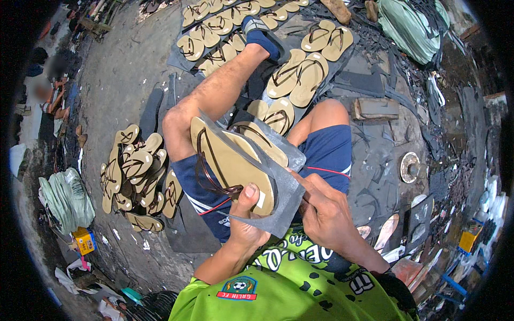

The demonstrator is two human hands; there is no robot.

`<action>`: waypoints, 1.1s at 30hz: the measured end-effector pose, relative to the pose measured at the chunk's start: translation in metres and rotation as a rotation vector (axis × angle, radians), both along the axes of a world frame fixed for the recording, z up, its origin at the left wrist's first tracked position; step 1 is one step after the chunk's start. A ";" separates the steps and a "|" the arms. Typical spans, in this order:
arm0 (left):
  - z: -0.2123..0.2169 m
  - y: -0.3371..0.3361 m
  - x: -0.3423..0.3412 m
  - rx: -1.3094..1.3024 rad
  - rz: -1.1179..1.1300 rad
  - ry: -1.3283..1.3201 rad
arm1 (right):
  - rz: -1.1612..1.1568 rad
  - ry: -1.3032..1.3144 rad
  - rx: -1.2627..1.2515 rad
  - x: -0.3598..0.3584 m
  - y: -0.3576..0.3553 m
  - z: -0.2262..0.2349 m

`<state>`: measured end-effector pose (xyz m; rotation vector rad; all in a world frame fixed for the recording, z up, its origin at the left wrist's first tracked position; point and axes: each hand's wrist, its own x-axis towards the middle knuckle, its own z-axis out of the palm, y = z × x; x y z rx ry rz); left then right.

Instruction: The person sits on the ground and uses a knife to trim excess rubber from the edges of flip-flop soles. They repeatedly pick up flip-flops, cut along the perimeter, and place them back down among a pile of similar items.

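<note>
My left hand (pixel 246 222) grips a tan flip-flop sandal (pixel 235 160) with dark brown straps, its thumb pressed on the heel. Grey rubber sheet (pixel 292 195) sticks out around the sandal's heel and right side, and a slit separates part of it from the tan sole. At the sheet's right edge is my right hand (pixel 327 211), its fingers curled together; whatever they hold is hidden. Behind the held sandal, over my lap, lies another tan sandal (pixel 263 143) on a grey sheet piece.
A heap of finished-looking tan sandals (pixel 142 166) lies to my left. More sandals stand in rows (pixel 300 80) ahead on grey sheets. A block (pixel 376 109), a round metal piece (pixel 410 167) and rubber scraps lie right. Green sacks (pixel 67 200) sit at left and far right.
</note>
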<state>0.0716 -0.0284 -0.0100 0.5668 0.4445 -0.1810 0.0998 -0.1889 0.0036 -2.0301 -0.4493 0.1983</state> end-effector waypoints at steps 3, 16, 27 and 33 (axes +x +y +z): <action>-0.010 -0.001 -0.007 0.153 0.007 0.064 | 0.027 0.034 0.014 0.004 0.004 -0.002; -0.038 0.029 -0.035 0.069 -0.039 0.098 | 0.221 0.208 0.149 0.026 0.017 -0.009; -0.031 0.077 -0.081 0.542 -0.303 0.140 | -0.169 -0.016 0.045 0.079 0.022 -0.054; -0.062 0.150 -0.057 -0.009 0.356 -0.094 | -0.709 0.647 0.944 0.141 -0.053 -0.080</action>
